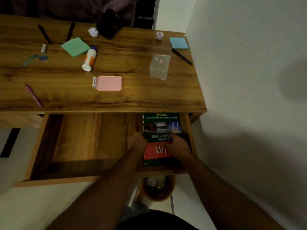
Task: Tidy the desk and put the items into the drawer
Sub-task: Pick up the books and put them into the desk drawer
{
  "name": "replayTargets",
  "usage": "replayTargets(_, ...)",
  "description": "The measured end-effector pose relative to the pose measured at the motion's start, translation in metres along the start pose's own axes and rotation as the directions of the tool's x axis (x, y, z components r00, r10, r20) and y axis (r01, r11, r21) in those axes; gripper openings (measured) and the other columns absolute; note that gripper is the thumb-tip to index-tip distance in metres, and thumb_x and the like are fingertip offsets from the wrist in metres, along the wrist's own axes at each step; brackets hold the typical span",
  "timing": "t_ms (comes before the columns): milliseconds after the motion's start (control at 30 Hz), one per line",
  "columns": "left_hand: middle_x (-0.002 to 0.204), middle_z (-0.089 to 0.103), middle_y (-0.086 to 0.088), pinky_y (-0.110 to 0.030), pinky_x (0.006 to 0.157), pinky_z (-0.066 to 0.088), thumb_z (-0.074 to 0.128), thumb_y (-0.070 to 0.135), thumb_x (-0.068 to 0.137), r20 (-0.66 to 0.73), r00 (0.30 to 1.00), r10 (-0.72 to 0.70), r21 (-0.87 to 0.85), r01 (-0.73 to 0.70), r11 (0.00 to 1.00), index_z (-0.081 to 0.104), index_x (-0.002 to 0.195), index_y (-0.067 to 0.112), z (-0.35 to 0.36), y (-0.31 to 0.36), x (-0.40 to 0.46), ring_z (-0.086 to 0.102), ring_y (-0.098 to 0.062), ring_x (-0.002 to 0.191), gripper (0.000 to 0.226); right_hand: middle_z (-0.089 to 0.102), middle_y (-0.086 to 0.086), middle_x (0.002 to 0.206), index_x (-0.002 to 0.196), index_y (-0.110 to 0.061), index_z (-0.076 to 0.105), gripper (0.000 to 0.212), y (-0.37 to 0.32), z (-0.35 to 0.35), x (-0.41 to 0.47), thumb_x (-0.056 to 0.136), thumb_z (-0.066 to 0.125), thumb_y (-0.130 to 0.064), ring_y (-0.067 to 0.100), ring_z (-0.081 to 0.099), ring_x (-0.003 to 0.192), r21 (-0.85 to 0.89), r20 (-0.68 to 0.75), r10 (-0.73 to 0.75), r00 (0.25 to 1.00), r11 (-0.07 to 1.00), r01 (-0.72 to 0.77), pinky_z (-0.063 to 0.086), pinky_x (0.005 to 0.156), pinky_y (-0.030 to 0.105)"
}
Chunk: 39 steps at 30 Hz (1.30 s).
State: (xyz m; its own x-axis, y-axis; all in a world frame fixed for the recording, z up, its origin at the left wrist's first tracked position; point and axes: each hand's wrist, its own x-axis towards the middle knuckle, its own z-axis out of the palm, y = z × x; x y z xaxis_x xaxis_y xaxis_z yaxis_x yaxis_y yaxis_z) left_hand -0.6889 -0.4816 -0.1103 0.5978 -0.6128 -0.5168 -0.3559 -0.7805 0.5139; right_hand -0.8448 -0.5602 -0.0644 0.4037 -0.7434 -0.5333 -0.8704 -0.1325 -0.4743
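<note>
While both hands settle the book (160, 125) flat against the drawer's (79, 146) right wall, left hand (137, 141) steadying its edge, right hand (178, 146) pressing the cover, each grip's finger spread stays hidden; clutter remains on the worktop (132, 97).

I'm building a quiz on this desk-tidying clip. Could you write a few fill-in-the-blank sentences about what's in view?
1. Both hands, the left hand and the right hand, rest on a book lying at the ____ end of the open drawer.
2. The pad of sticky notes at the desk's right rear corner is ____.
3. The pink lid lies beside a small white ____.
4. Below the drawer stands a round ____.

Missing words: right; blue; tube; bin
</note>
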Motion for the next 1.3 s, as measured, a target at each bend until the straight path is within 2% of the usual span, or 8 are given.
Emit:
replayTargets(267,0.121,0.063,-0.011,-0.043,0.088,0.055,0.06,0.023,0.093,0.258,0.964,0.071,-0.378,0.033,0.925,0.055,0.124,0.013,-0.04,-0.008,-0.025,0.064,-0.026,0.105,0.033,0.064,0.007,0.119,0.126,-0.017,0.057,0.039,-0.042,0.008,-0.002,0.091,0.061,-0.033,0.023,0.064,0.104,-0.003,0.027,-0.17,0.985,0.985,0.17,0.054,0.086,0.036)
replayTargets(433,0.121,0.06,-0.009,-0.03,0.068,0.052,0.059,0.027,0.094,0.151,0.988,0.034,-0.443,0.037,0.896,0.05,0.134,0.015,-0.075,-0.04,-0.044,0.059,-0.019,0.097,0.043,0.063,0.004,0.105,0.114,-0.016,0.061,0.031,-0.077,0.029,-0.013,0.091,0.062,-0.036,0.022,0.062,0.098,0.028,0.045,-0.267,0.963,0.964,0.266,0.049,0.076,0.031)
replayTargets(567,0.119,0.065,-0.011,-0.041,0.091,0.053,0.062,0.03,0.091,0.056,0.998,0.007,-0.437,0.018,0.899,0.061,0.122,0.016,-0.101,-0.073,-0.062,0.062,-0.025,0.106,0.034,0.061,0.0,0.1,0.116,-0.015,0.06,0.028,-0.104,0.05,-0.034,0.092,0.061,-0.031,0.015,0.061,0.087,0.074,0.069,-0.362,0.93,0.931,0.357,0.047,0.068,0.024)
replayTargets(633,0.113,0.066,-0.012,-0.04,0.089,0.051,0.063,0.031,0.091,0.007,1.0,-0.016,-0.459,0.017,0.888,0.063,0.116,0.017,-0.11,-0.089,-0.075,0.062,-0.028,0.104,0.029,0.062,0.003,0.104,0.118,-0.013,0.06,0.034,-0.114,0.062,-0.043,0.091,0.063,-0.035,0.014,0.06,0.085,0.069,0.06,-0.394,0.917,0.918,0.39,0.044,0.064,0.022)
replayTargets(833,0.104,0.067,0.0,-0.035,0.089,0.051,0.061,0.033,0.091,-0.181,0.98,-0.078,-0.549,-0.035,0.835,0.066,0.101,0.024,-0.124,-0.132,-0.121,0.062,-0.021,0.099,0.015,0.061,0.003,0.114,0.121,-0.013,0.062,0.038,-0.128,0.093,-0.082,0.091,0.063,-0.036,0.019,0.058,0.105,0.109,0.028,-0.392,0.92,0.916,0.387,0.046,0.084,0.029)
replayTargets(967,0.092,0.069,-0.005,-0.037,0.079,0.057,0.057,0.026,0.095,-0.197,0.971,-0.137,-0.724,-0.049,0.688,0.065,0.091,0.023,-0.128,-0.153,-0.156,0.066,-0.019,0.083,0.01,0.063,-0.005,0.106,0.107,-0.02,0.065,0.018,-0.121,0.108,-0.116,0.092,0.062,-0.029,0.016,0.061,0.098,0.325,-0.055,-0.336,0.94,0.885,0.335,0.054,0.089,0.042)
replayTargets(1133,0.083,0.066,-0.004,-0.03,0.065,0.051,0.054,0.02,0.097,-0.051,0.974,-0.222,-0.889,0.057,0.454,0.059,0.096,0.017,-0.117,-0.17,-0.188,0.063,-0.015,0.071,0.006,0.066,0.004,0.105,0.097,-0.022,0.065,0.007,-0.097,0.119,-0.152,0.095,0.058,-0.022,0.019,0.066,0.094,0.688,-0.054,-0.084,0.995,0.719,0.097,0.056,0.073,0.037)
replayTargets(1300,0.078,0.064,-0.006,-0.031,0.062,0.052,0.051,0.039,0.098,0.14,0.952,-0.273,-0.944,0.211,0.254,0.06,0.11,0.007,-0.098,-0.181,-0.2,0.062,-0.016,0.064,0.036,0.067,0.007,0.094,0.095,-0.017,0.063,0.007,-0.064,0.129,-0.169,0.094,0.061,-0.024,0.019,0.066,0.082,0.802,0.001,0.103,0.995,0.594,-0.062,0.051,0.06,0.031)
